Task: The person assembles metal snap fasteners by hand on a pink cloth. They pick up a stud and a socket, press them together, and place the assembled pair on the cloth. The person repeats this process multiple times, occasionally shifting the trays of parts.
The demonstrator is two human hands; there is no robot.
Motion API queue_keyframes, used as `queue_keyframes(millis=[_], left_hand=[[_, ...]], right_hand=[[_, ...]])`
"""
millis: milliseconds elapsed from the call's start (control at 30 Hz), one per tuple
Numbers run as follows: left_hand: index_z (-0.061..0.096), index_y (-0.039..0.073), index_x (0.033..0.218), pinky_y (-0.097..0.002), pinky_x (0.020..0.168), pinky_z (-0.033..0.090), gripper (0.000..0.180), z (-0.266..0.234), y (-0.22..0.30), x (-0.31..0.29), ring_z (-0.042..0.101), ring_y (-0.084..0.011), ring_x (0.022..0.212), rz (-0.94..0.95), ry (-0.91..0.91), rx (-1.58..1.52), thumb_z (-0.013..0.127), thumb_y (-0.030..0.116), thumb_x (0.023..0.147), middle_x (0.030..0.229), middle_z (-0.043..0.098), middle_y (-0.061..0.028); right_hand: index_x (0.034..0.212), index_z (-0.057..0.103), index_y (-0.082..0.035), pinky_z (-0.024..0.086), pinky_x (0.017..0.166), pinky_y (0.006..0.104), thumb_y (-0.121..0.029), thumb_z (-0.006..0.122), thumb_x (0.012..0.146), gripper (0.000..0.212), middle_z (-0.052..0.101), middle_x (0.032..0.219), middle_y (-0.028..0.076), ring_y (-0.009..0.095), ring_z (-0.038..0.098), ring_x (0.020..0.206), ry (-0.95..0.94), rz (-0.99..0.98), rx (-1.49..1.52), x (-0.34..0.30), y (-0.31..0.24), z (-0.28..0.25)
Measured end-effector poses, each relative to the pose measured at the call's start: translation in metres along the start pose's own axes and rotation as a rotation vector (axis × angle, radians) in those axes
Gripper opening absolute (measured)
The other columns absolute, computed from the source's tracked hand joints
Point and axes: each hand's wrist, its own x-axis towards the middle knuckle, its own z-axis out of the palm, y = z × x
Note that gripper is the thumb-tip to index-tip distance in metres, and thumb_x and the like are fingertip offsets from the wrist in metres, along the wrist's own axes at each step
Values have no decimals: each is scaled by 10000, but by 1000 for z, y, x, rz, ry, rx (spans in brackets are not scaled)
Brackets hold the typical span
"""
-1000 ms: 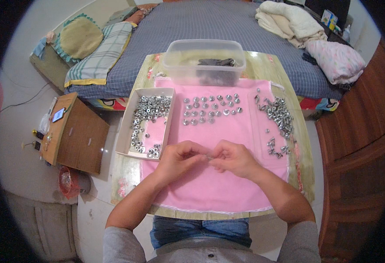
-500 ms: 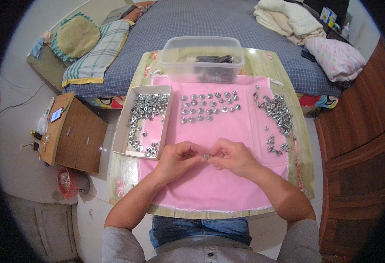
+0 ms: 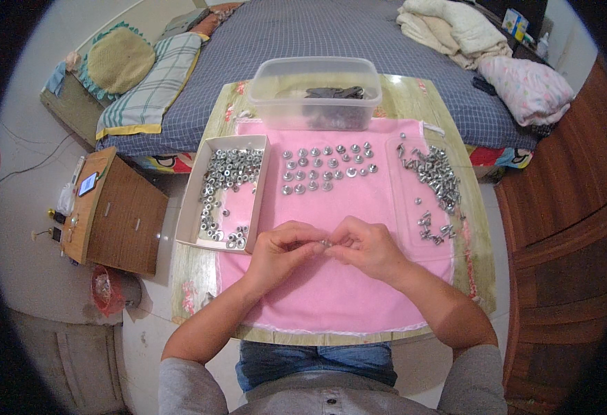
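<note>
My left hand and my right hand meet over the near part of the pink cloth. Their fingertips pinch a small silvery metal fastener, mostly hidden by the fingers, so I cannot tell whether it is one piece or two. To the left, a white open box holds many metal nuts. On the right, a clear shallow tray carries loose screws. Beyond my hands, screw-and-nut pieces stand in uneven rows on the cloth.
At the table's far side stands a clear plastic tub with dark items inside. A bed lies behind the table. A wooden cabinet with a phone on top and a red bin are at left.
My fingers have shifted slightly around the small fastener, and the right fingertips are drawn closer together. The whole view has slid a little; the rows and containers are the same.
</note>
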Motion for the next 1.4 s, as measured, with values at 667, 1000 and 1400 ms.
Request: queue_keyframes(millis=[667,1000,1400], left_hand=[[616,-11,884,-222,742,455,158,-1,-1,1,557,-116,821,-190,39,-173,609,-29,727,900,595,-78],[630,-1,849,-215,697,461,156,-1,-1,0,565,-113,777,44,31,17,634,-35,697,877,596,-67],[648,11,810,-213,664,458,153,0,1,0,571,-118,756,146,56,97,655,-38,664,813,606,-73]], right_hand=[[854,508,10,459,528,256,-74,573,773,134,567,682,71,126,571,604,-2,-86,-17,-1,-5,1],[877,518,-6,457,559,303,-85,546,774,133,571,723,132,225,584,625,49,-248,-267,-3,-4,0],[936,474,27,470,529,221,-129,409,884,177,542,714,77,104,534,600,-218,239,427,1,7,0]])
